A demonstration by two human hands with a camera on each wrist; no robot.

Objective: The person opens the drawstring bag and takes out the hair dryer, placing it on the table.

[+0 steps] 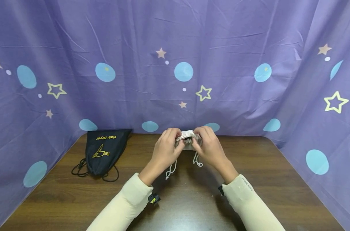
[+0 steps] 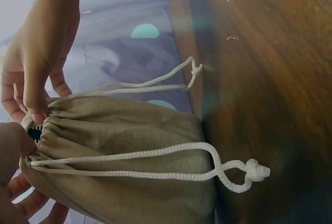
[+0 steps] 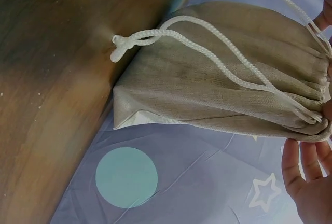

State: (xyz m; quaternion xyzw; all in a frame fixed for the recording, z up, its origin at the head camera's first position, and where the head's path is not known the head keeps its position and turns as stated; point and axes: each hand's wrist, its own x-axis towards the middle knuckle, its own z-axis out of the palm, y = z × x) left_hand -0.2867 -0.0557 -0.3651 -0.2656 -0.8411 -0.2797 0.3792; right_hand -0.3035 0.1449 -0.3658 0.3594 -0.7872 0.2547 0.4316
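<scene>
A beige drawstring pouch [image 1: 188, 147] stands at the back of the table, its gathered mouth partly spread. My left hand [image 1: 167, 150] grips the left side of the rim between thumb and fingers. On the opposite side, my right hand [image 1: 211, 147] pinches the rim in the same way. White knotted cords [image 2: 254, 170] hang from both sides of the mouth. Through the gap, the left wrist view shows something dark with white marks [image 2: 35, 133]; its kind is hidden. The right wrist view shows the pouch's side [image 3: 223, 68] and fingers at its rim.
A black drawstring bag [image 1: 105, 154] printed "Hair Dryer" lies on the left of the brown wooden table [image 1: 186, 211], its black cords [image 1: 82, 170] trailing. Purple curtains [image 1: 232, 106] with stars and dots surround the table's back and sides.
</scene>
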